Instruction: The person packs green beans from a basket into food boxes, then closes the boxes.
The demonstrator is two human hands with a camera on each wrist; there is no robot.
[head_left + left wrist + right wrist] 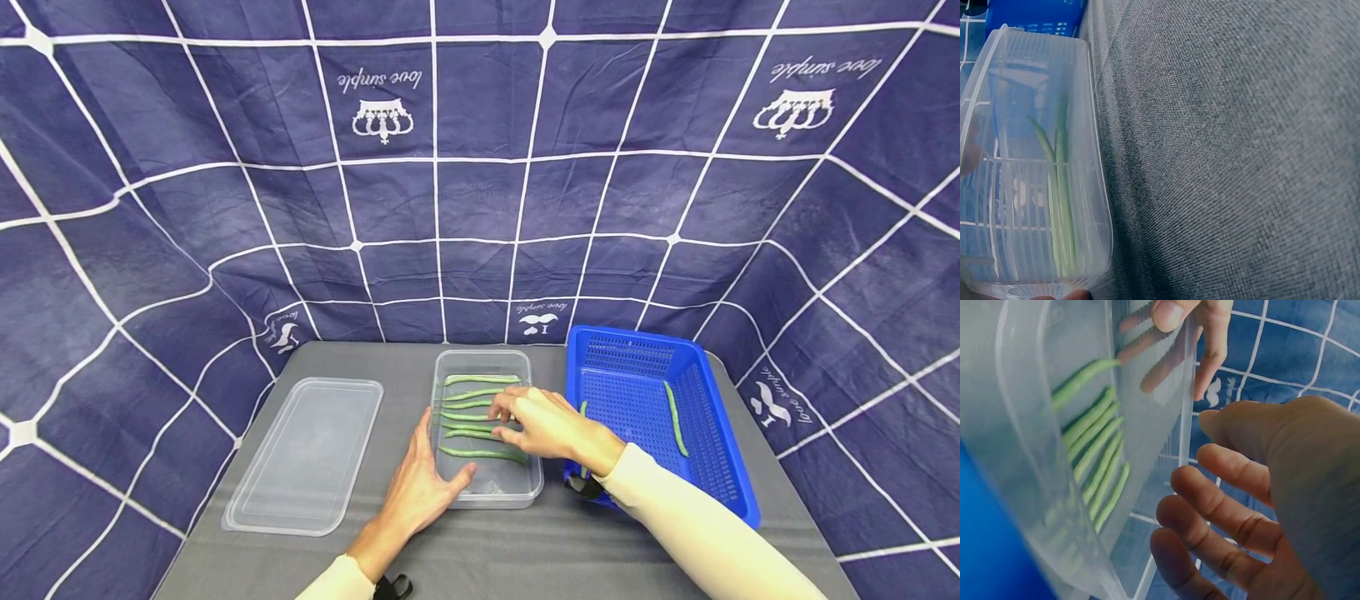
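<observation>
Several green beans (pixel 480 452) lie crosswise, roughly parallel, in a clear plastic container (pixel 489 493). My left hand (pixel 420 492) holds the container at its near left corner, thumb over the rim and fingers along the outer left wall. Over the container's right side hovers my right hand (pixel 543 421), its fingers loosely bent above the beans. In the right wrist view these fingers (pixel 1210 494) are spread apart with nothing between them, and the left thumb (pixel 1168 315) shows at the container wall.
A blue basket (pixel 731 467) stands to the right, holding a green bean (pixel 675 418) by its right wall and another (pixel 582 410) partly hidden by the right wrist. On the left a clear lid (pixel 303 457) lies flat on the grey table (pixel 408 367). Blue checked cloth (pixel 480 200) surrounds the table.
</observation>
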